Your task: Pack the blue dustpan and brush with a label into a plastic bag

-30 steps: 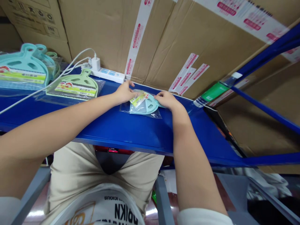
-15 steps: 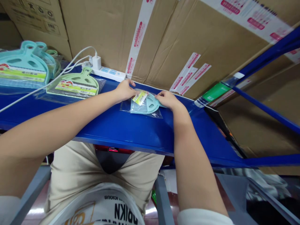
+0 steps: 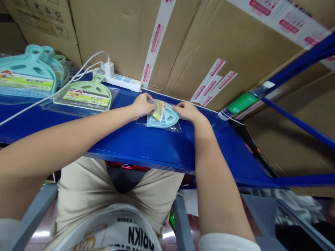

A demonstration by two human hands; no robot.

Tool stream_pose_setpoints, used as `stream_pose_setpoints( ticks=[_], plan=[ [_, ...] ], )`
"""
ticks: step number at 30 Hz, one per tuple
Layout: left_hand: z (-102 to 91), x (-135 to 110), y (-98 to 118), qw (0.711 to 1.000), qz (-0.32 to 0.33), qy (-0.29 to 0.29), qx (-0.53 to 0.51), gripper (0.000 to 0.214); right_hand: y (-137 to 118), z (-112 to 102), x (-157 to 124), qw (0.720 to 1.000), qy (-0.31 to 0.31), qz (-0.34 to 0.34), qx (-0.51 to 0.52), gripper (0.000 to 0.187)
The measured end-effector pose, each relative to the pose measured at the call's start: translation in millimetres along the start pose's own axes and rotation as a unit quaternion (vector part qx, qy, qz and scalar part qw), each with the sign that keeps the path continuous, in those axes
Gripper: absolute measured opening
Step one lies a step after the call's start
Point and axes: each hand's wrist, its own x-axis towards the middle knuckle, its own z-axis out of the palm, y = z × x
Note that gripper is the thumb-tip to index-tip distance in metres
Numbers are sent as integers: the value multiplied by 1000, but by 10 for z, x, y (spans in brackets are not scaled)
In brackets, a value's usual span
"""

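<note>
Hands bare, both at the shelf edge: the left hand point(image 3: 142, 105), fingers curled, pinches a clear plastic bag point(image 3: 167, 128) at its upper edge; the right hand point(image 3: 187, 112), half closed, presses on the bag from the other side. Inside, a mint-blue plastic dustpan point(image 3: 169, 116) with a printed label point(image 3: 159, 109) lies flat on a blue steel shelf point(image 3: 117, 146). Left of the hands lie a bagged pale-green dustpan point(image 3: 86, 97) and stacked teal dustpans point(image 3: 26, 71); a white power strip point(image 3: 123, 83) sits against cardboard cartons point(image 3: 117, 35).
</note>
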Motion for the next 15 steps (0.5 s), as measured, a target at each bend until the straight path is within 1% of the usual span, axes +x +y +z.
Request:
stream_pose_setpoints(
  ticks=[4,7,9,11,13,14,15],
  plan=[
    [21,1,-25,1000,-4,-6,-1,29,-15,-2,-7,1000,-5,0,-4,27],
    [12,2,-35,999,21,-21,44,30,-8,26,-6,1000,-6,3,-5,27],
    [-7,-8,-28,995,41,-27,83,30,5,31,-7,1000,11,8,2,25],
    [-32,-27,-9,992,52,-33,112,31,19,-18,-12,998,59,-2,32,20],
    [-56,-46,11,990,54,-40,127,34,29,-144,-21,985,146,-48,82,14],
    [-66,-52,19,989,54,-42,132,35,34,-231,-25,974,183,-79,107,16],
    [-74,-55,24,988,54,-44,136,36,40,-324,-27,965,204,-106,125,22]
  ],
)
